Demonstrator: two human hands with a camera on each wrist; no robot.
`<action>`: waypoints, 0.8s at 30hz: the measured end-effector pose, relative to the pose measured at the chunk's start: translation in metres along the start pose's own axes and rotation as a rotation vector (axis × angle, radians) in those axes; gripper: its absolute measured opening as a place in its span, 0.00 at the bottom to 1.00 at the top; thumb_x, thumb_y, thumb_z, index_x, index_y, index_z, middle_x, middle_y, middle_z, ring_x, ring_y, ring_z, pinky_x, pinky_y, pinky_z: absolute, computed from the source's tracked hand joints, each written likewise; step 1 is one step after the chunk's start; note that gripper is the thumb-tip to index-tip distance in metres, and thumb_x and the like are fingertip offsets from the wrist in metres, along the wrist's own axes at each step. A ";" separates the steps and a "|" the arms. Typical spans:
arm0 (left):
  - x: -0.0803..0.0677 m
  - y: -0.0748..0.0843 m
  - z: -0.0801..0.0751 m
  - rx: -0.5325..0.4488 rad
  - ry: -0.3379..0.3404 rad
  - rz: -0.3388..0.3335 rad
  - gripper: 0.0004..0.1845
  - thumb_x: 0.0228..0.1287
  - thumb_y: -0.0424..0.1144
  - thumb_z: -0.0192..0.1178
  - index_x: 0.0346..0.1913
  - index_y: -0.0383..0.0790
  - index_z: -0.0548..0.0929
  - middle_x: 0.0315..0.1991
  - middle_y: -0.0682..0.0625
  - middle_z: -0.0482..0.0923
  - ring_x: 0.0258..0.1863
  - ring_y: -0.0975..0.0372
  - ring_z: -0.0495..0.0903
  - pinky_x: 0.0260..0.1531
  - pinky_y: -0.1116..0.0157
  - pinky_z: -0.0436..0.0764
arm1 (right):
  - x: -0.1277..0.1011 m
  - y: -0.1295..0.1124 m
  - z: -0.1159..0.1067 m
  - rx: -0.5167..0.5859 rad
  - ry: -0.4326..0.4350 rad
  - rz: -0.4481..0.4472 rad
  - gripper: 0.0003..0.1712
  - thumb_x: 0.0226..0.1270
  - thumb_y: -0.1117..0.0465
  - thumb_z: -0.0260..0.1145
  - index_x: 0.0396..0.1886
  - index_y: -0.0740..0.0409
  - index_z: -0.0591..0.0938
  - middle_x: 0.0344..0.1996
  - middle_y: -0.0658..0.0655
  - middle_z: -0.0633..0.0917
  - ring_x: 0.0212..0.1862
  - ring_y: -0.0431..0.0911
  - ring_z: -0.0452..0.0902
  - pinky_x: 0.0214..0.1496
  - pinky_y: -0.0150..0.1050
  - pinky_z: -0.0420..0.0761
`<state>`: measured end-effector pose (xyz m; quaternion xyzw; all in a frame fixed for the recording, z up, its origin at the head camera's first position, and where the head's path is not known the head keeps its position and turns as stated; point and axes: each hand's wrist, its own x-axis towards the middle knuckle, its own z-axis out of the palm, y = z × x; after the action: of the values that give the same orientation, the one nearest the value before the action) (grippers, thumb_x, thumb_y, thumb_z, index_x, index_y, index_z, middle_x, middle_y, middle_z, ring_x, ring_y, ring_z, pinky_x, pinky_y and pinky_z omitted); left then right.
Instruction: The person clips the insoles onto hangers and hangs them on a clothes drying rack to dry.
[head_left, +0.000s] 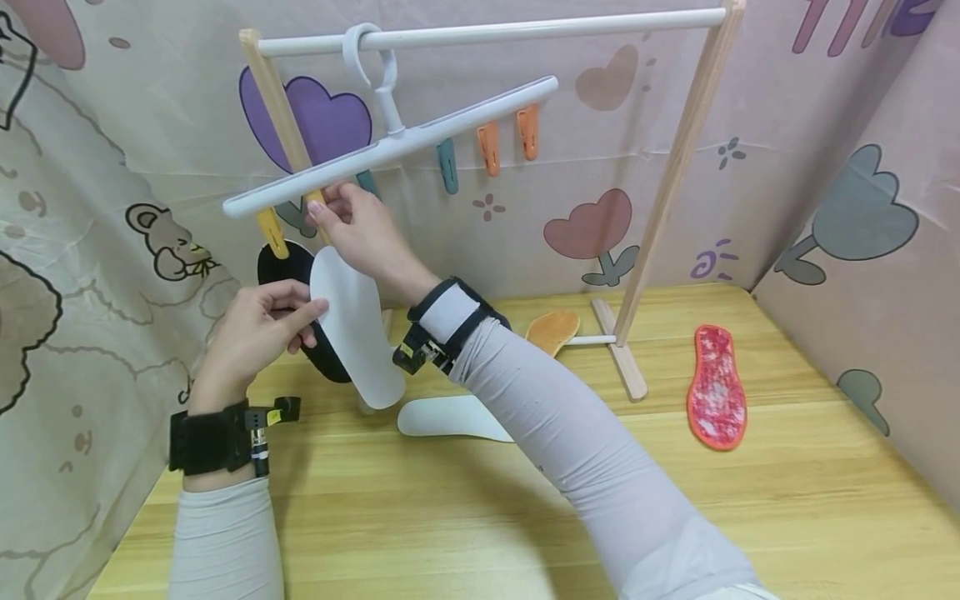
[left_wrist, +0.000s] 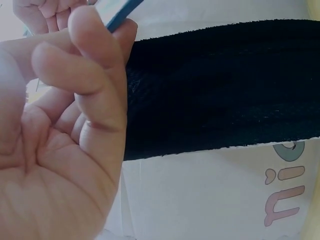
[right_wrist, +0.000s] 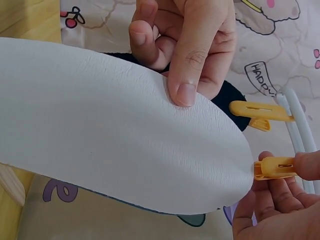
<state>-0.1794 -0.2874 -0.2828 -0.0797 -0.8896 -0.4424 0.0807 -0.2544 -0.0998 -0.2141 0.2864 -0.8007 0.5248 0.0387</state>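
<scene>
My left hand (head_left: 251,333) pinches the side of a white insole (head_left: 352,325) between thumb and fingers, near its upper end. My right hand (head_left: 367,233) grips a yellow clip (right_wrist: 275,168) on the hanger, and the clip's tip is right at the insole's rounded end in the right wrist view. A black insole (head_left: 326,360) hangs behind the white one, its top at another yellow clip (head_left: 272,233). Both clips are on a white hanger (head_left: 457,125), tilted with its left end low. Only the thin blue edge of the white insole shows in the left wrist view.
The hanger hooks over the white bar (head_left: 525,32) of a wooden-ended rack. Orange clips (head_left: 489,148) and teal clips (head_left: 447,167) hang along it. On the table (head_left: 375,517) lie another white insole (head_left: 450,417), a tan insole (head_left: 552,332) and a red insole (head_left: 717,387).
</scene>
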 end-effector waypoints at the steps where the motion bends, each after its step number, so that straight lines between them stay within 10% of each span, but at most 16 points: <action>1: 0.000 0.000 0.000 0.001 0.000 0.002 0.14 0.80 0.44 0.63 0.52 0.34 0.84 0.26 0.58 0.85 0.21 0.64 0.81 0.24 0.67 0.82 | 0.000 0.000 0.000 0.002 0.000 -0.001 0.16 0.89 0.54 0.55 0.63 0.58 0.79 0.56 0.53 0.90 0.59 0.41 0.85 0.55 0.27 0.79; 24: 0.001 0.003 0.003 -0.007 0.059 0.038 0.12 0.79 0.43 0.65 0.49 0.35 0.86 0.25 0.58 0.85 0.21 0.59 0.83 0.23 0.68 0.82 | -0.004 0.002 0.000 0.071 0.006 -0.004 0.15 0.88 0.54 0.56 0.61 0.57 0.79 0.58 0.55 0.91 0.62 0.40 0.85 0.59 0.30 0.75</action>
<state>-0.1801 -0.2825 -0.2819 -0.0837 -0.8837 -0.4459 0.1148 -0.2521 -0.0978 -0.2168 0.2877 -0.7809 0.5535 0.0321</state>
